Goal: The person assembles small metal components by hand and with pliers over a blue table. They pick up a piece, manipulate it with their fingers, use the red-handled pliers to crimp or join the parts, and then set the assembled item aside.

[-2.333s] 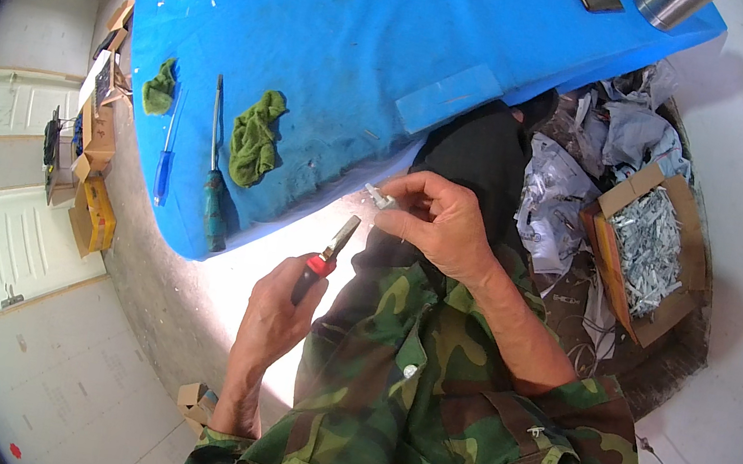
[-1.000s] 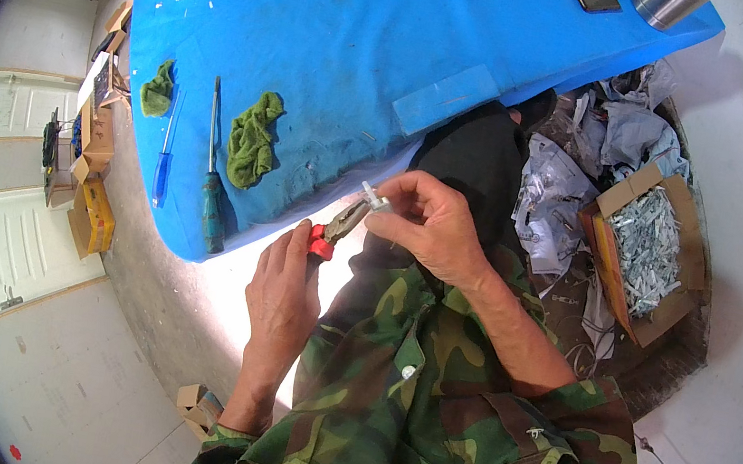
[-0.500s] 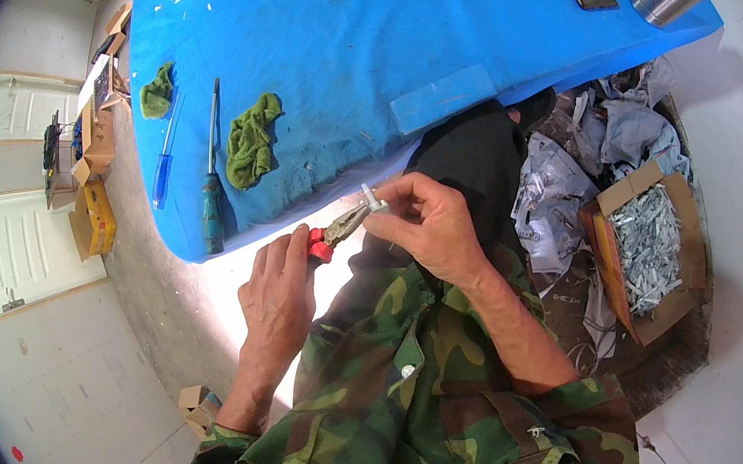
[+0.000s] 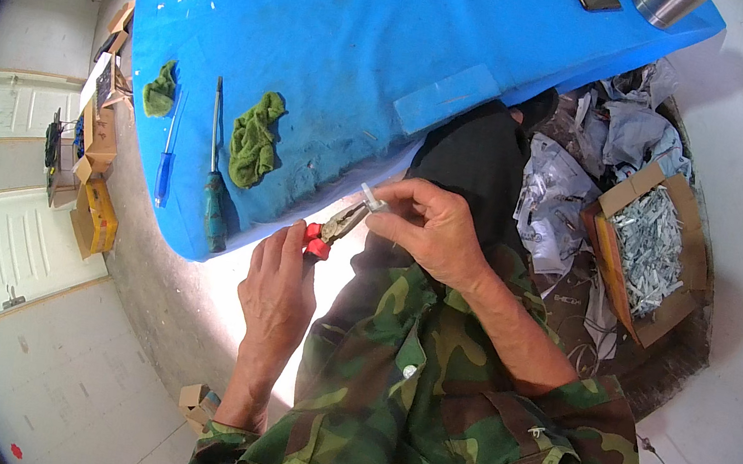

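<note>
Red-handled pliers (image 4: 330, 231) sit clenched in the left hand (image 4: 276, 290), nose pointing toward two o'clock, where it meets a small silvery metal piece (image 4: 372, 200) pinched between thumb and forefinger of the right hand (image 4: 434, 232). Both hands are closed on what they carry, working just off the near edge of the tabletop (image 4: 370, 49), above the lap of the camouflage-patterned jacket (image 4: 421, 412).

To my eye the job goes best if the right hand keeps the piece steady and close to the plier tips, so the squeeze lands square and the part cannot twist or spring away; a short, firm bite looks safer than a long one.

At ten o'clock from the hands a green-handled screwdriver (image 4: 215, 175) lies on the blue cloth, a crumpled green rag (image 4: 254, 138) just beside it, a blue pen (image 4: 169, 149) further out. At three o'clock, well apart on the floor, an open cardboard box of silvery metal parts (image 4: 647, 249) stands among crumpled paper (image 4: 555, 192).
</note>
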